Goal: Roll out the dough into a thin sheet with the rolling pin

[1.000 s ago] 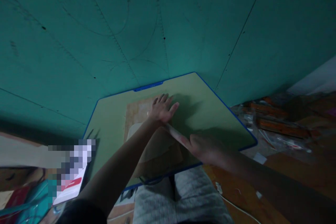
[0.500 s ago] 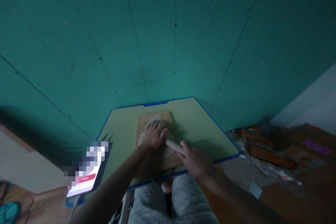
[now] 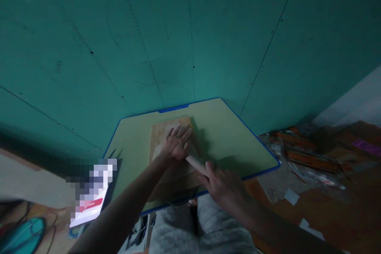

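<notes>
A pale wooden rolling pin (image 3: 195,163) lies across a flat sheet of dough (image 3: 178,174) on a wooden board (image 3: 162,131). The board rests on a small green table with a blue rim (image 3: 238,143). My left hand (image 3: 176,144) presses flat, fingers apart, on the pin's far end and the dough. My right hand (image 3: 222,184) rests palm down on the pin's near end. The scene is dim, so the dough's edges are hard to make out.
A teal wall (image 3: 190,39) stands close behind the table. A white and red card or phone (image 3: 87,206) sits at the left. Orange packets and plastic wrappers (image 3: 300,151) litter the brown floor at the right. My grey-clad knees (image 3: 184,230) are under the near edge.
The view has shifted and steadied. Both hands have settled onto the rolling pin, which has rolled slightly over the dough; the left hand has slid a little forward.
</notes>
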`<state>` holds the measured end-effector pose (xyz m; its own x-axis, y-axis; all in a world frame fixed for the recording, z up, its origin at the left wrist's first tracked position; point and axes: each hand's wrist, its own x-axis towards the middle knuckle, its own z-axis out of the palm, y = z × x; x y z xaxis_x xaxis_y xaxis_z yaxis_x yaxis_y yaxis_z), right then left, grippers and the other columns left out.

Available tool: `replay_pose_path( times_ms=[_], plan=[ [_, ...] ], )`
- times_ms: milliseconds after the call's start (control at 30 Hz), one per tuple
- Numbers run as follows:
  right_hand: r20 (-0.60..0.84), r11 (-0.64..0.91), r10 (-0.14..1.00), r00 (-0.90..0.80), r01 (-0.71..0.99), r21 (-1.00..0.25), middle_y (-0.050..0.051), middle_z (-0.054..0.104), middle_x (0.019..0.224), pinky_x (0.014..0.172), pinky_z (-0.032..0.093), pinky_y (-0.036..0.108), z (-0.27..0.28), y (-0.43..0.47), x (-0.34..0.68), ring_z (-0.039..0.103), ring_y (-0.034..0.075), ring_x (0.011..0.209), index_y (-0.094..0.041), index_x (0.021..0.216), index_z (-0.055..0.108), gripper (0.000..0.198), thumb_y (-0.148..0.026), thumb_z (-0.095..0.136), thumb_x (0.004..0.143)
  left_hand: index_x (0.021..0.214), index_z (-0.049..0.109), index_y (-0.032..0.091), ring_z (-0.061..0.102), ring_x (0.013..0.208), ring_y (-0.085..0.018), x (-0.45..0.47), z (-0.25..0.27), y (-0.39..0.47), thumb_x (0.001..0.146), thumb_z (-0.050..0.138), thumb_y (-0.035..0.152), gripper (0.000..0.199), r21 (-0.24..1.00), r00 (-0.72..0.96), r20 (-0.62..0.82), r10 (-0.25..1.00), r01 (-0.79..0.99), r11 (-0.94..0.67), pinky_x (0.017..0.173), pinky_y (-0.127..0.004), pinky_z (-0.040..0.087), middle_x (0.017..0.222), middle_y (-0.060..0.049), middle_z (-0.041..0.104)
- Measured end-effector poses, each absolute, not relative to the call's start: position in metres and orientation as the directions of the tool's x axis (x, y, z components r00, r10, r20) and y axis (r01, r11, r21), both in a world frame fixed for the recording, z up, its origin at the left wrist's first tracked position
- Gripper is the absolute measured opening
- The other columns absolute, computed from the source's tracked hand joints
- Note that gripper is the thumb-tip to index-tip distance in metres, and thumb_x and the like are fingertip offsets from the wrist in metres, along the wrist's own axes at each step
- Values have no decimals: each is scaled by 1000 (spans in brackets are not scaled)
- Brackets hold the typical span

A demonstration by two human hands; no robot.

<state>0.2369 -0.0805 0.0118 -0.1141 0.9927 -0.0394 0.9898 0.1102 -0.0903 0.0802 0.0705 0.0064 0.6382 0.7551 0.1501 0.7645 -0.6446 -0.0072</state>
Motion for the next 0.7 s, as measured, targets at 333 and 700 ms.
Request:
replay_pose_path(
  times_ms=[333, 700],
  plan=[
    [-152, 56, 985, -81, 985, -163, 8, 70, 70, 49, 38, 25, 15, -66, 262, 71, 22, 65, -18, 101, 55, 39, -46, 29, 102, 145, 41, 22, 35, 142, -28, 124, 11, 104, 99, 29, 46, 54, 82, 656, 32, 754, 751, -656, 113, -49, 30, 149, -9, 46],
    [-23, 249, 966, -256, 956, -155, 8, 73, 81, 52, 45, 28, 15, -103, 223, 69, 22, 65, -21, 150, 27, 61, -19, 48, 93, 149, 34, 16, 24, 146, -29, 37, 4, 57, 99, 31, 41, 57, 120, 667, 107, 738, 728, -675, 116, -53, 29, 155, -12, 35]
  ],
)
